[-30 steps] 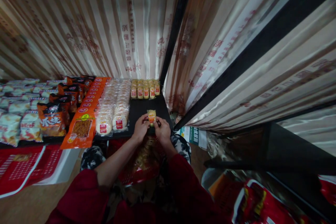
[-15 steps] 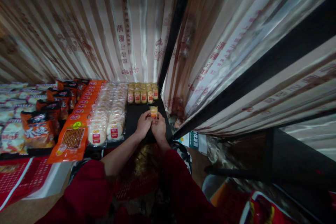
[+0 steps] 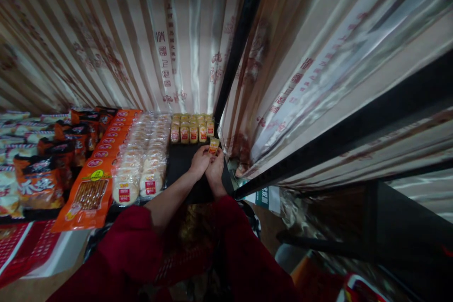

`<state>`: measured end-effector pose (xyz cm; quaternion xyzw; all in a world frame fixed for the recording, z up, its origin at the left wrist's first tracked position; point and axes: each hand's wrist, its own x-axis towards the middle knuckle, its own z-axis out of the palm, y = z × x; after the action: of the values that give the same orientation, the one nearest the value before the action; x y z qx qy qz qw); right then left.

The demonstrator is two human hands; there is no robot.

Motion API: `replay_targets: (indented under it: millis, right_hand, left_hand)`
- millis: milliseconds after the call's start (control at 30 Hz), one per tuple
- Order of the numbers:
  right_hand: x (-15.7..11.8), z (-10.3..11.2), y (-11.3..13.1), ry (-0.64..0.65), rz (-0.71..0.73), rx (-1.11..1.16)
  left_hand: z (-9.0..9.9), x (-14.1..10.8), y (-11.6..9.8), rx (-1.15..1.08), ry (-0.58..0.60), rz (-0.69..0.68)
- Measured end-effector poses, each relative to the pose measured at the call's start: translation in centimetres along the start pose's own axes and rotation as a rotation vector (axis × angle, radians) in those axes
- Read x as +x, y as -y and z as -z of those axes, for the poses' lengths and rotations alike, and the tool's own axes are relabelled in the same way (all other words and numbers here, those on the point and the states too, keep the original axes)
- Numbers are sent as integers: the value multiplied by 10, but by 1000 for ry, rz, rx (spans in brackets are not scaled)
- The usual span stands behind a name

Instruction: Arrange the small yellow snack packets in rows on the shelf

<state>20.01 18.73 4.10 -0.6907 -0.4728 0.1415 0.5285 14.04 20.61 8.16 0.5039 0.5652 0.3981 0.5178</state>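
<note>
Both my hands meet at a small yellow packet (image 3: 213,145) with a red label, held upright over the dark shelf. My left hand (image 3: 200,161) has its fingers closed on the packet's left side, and my right hand (image 3: 215,168) closes on it from the right and below. Just behind it stand rows of similar yellow packets (image 3: 193,133) at the back corner of the black shelf (image 3: 180,163). Clear-wrapped round white cakes (image 3: 150,179) lie in two columns left of my hands.
Orange stick-snack packs (image 3: 88,193), orange-black bags (image 3: 38,181) and white packets (image 3: 7,193) fill the shelf's left. A black post (image 3: 238,42) rises behind the corner. Below are red baskets (image 3: 31,245); beige printed sheeting (image 3: 191,33) hangs behind.
Both hands have moved slightly forward and right with the packet, closer to the right end of the packet rows. The camera view has shifted a little.
</note>
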Motion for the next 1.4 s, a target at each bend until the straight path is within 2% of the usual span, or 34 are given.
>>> replay_targets:
  millis: [267, 433, 633, 967, 1100, 1400]
  right_hand:
    - [24, -8, 6, -34, -51, -2]
    - [37, -10, 8, 8, -96, -49]
    - [44, -11, 11, 33, -62, -77]
    - [53, -18, 9, 70, -24, -114]
    - [54, -20, 4, 92, 30, -85]
    - [50, -23, 1, 63, 117, -29]
  left_hand:
    - [-9, 24, -5, -58, 41, -23]
    - [-13, 35, -10, -81, 78, -21]
    - [-14, 45, -14, -175, 122, -6]
    - [-9, 50, -14, -149, 78, 47]
    - [-8, 51, -9, -109, 43, 48]
    - [-5, 57, 1, -86, 49, 6]
